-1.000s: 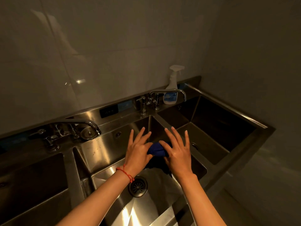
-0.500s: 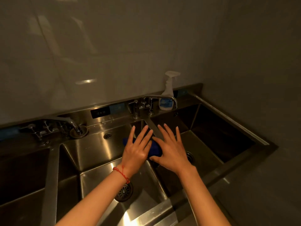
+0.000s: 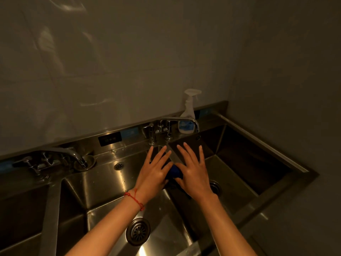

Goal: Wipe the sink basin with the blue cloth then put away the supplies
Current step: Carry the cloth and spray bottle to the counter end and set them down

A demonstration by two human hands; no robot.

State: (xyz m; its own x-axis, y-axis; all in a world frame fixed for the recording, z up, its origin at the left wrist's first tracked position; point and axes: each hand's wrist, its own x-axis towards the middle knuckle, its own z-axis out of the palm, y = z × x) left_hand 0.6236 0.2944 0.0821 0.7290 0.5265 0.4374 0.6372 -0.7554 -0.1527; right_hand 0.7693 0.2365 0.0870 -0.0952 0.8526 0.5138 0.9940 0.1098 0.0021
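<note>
A: Entry, near end first. Your left forearm, with the red string bracelet [image 3: 134, 197] at the wrist, comes in over the middle basin [image 3: 103, 183] and its floor drain [image 3: 138, 231]. Your right forearm runs beside it, closer to the right basin [image 3: 239, 170].

B: And the hands themselves?

A: Left hand [image 3: 154, 172] and right hand [image 3: 193, 174] lie side by side, backs up, fingers straight and fanned toward the back wall. Neither grip is clenched; both look released, pressing flat.

B: Where is the cloth?

A: The blue cloth [image 3: 174, 171] is bunched between your two hands, at the thumbs, on or just against the steel divider [image 3: 172, 154] separating the middle and right basins. Only a small dark blue patch shows; the rest is hidden under the palms. Whether the thumbs pinch it, I cannot tell.

B: Which relation decides the next stroke?

A: The cloth sits on your midline, equally near both hands. The divider's long axis runs away from you toward the swivel faucet [image 3: 180, 121]. Judgement: push along that line.

B: Farther back?

A: The spray bottle [image 3: 188, 115] stands upright on the back ledge behind the faucet, not yet put away.
</note>
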